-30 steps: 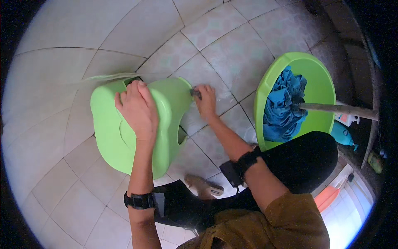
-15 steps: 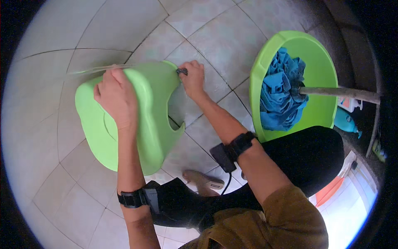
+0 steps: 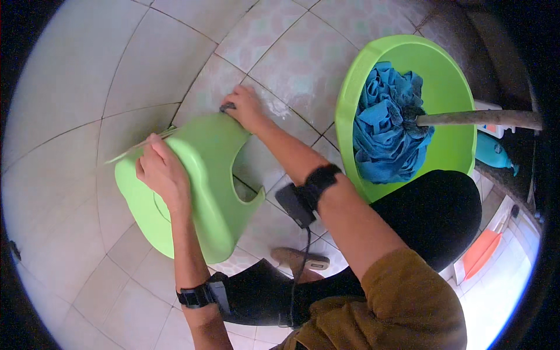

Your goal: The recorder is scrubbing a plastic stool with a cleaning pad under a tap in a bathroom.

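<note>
A pale tiled floor (image 3: 326,58) fills the middle, meeting a tiled wall (image 3: 64,87) on the left. A large green basin (image 3: 452,81) stands on the right, well apart from the hands. The light green stool (image 3: 213,154) is on the left, tipped over, its seat facing left and up and its legs pointing right; the seat's long axis runs near to far, slanting a little rightward at the near end.

The basin holds a heap of blue cloth (image 3: 379,131), with a wooden stick (image 3: 484,118) reaching over it from the right. The stool lies beneath the left hand (image 3: 166,172) and on the near-left side of the right hand (image 3: 245,111) — the left is nearer the seat, the right is at the far leg. The left hand is bent over the seat's edge and grips it, some fingertips hidden; the right is closed round a small dark scouring pad (image 3: 228,107), close against the leg's far end.

Beyond the basin's right rim is a teal bottle (image 3: 492,153) with a small dark mark. A sandal (image 3: 297,256) near the stool carries a little pale label (image 3: 317,265) — too small to read.
</note>
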Tool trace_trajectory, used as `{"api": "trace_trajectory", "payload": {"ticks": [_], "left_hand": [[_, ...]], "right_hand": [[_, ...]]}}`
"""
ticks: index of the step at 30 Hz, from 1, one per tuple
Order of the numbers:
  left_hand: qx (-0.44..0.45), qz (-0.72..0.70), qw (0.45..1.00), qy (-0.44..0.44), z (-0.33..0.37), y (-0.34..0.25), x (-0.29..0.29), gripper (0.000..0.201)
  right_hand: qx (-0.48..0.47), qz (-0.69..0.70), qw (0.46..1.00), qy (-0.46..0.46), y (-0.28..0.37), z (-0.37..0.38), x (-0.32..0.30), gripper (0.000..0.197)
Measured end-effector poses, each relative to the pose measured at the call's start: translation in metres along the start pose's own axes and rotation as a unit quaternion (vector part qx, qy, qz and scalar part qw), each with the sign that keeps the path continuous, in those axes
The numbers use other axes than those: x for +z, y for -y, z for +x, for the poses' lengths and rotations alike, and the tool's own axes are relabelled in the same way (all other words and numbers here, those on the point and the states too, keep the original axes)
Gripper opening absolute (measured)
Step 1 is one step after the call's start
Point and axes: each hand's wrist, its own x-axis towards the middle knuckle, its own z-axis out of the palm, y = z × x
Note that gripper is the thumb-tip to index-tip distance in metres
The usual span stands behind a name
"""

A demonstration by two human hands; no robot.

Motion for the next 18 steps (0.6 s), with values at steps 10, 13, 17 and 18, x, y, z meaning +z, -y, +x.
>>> {"api": "trace_trajectory", "payload": {"ticks": [10, 13, 17, 18], "left_hand": [[0.006, 0.031, 0.999, 0.041, 0.005, 0.001, 0.0, 0.038], [-0.002, 0.004, 0.999, 0.041, 0.001, 0.006, 0.002, 0.038], [0.03, 0.012, 0.999, 0.009, 0.004, 0.012, 0.01, 0.037], [0.025, 0.017, 0.999, 0.02, 0.003, 0.008, 0.011, 0.037]], "right_hand": [[0.213, 0.083, 0.95, -0.213, 0.069, -0.062, 0.008, 0.022], [0.142, 0.192, 0.952, -0.192, 0.154, -0.081, -0.041, 0.023], [0.13, 0.262, 0.939, -0.181, 0.153, -0.081, -0.047, 0.024], [0.146, 0.238, 0.944, -0.175, 0.13, -0.077, -0.039, 0.024]]}}
